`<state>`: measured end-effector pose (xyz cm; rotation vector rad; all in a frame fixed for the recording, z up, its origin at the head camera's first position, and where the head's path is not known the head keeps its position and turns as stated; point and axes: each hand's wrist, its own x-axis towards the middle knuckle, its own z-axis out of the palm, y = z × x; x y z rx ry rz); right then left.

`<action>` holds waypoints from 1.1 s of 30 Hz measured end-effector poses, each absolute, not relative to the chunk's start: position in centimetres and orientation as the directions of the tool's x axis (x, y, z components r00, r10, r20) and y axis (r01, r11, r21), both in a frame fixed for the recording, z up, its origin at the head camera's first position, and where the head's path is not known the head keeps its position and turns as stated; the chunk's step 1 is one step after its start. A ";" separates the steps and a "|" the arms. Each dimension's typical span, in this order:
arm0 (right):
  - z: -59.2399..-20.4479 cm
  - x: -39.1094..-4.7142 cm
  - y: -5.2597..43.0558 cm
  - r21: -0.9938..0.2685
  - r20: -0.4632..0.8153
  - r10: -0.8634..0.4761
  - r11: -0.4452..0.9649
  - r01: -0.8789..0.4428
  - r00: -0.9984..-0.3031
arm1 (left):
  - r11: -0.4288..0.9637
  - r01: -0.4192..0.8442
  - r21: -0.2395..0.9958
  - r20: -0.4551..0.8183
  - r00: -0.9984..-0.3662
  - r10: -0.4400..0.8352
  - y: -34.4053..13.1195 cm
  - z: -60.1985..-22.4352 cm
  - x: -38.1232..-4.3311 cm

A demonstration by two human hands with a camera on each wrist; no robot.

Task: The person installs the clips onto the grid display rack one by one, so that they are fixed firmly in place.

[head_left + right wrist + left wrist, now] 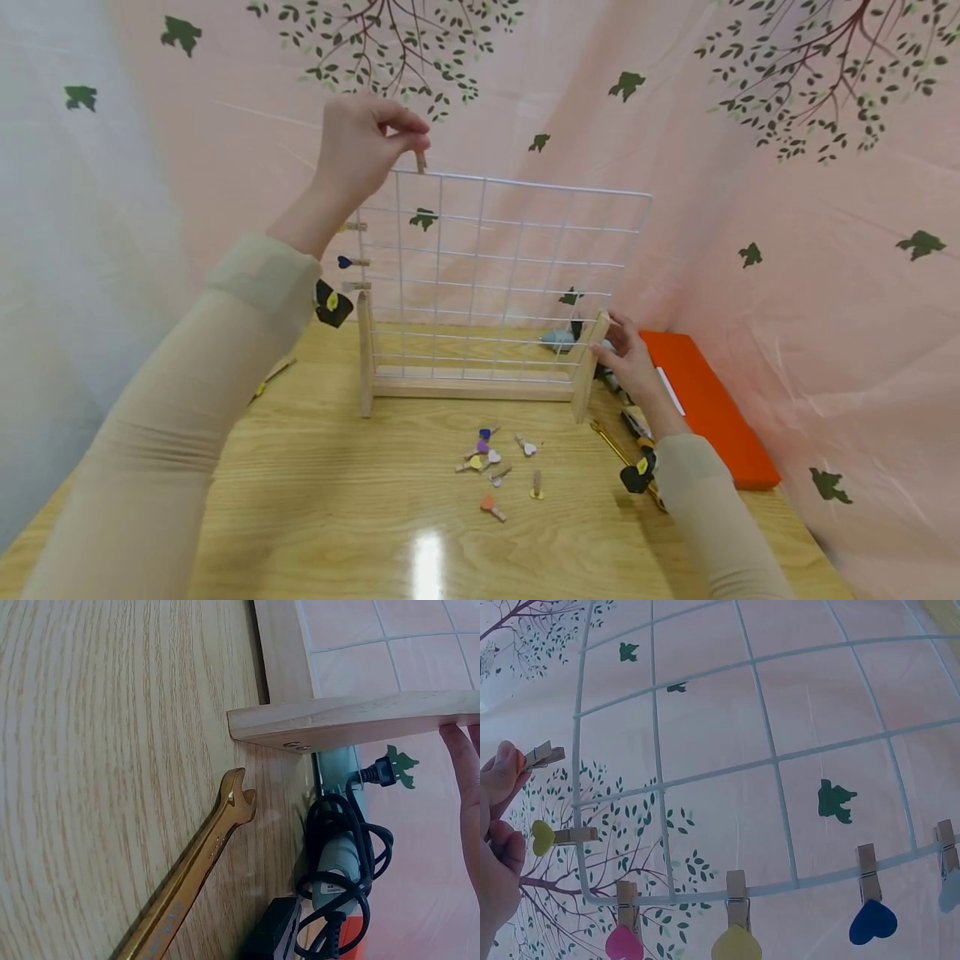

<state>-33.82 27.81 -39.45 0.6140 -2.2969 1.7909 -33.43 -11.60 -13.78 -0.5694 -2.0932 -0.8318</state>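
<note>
My left hand (362,142) pinches a small wooden clothespin (544,755) with an orange end at the top edge of a white wire grid (525,183). In the left wrist view its tip points at the wire, a small gap short of it. Beside it, a clothespin with a yellow-green heart (543,838) is clipped to the top wire. Clothespins with pink (624,942), yellow (736,943), blue (873,922) and pale hearts hang along the grid's left side. My right hand (632,358) touches the right upright (588,371) of the wooden stand, fingers extended behind it.
Several loose heart clothespins, including an orange one (489,504), lie on the wooden table (337,508) before the stand. To the right are a golden wrench (195,862), a corded tool (337,870) and an orange-red box (708,408). A printed curtain hangs behind.
</note>
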 end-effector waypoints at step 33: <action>-40.5 -34.8 28.5 -0.876 0.395 -0.226 0.199 -0.439 -0.890 | 0.522 0.817 0.246 0.851 -0.439 0.287 -10.2 -24.6 -29.3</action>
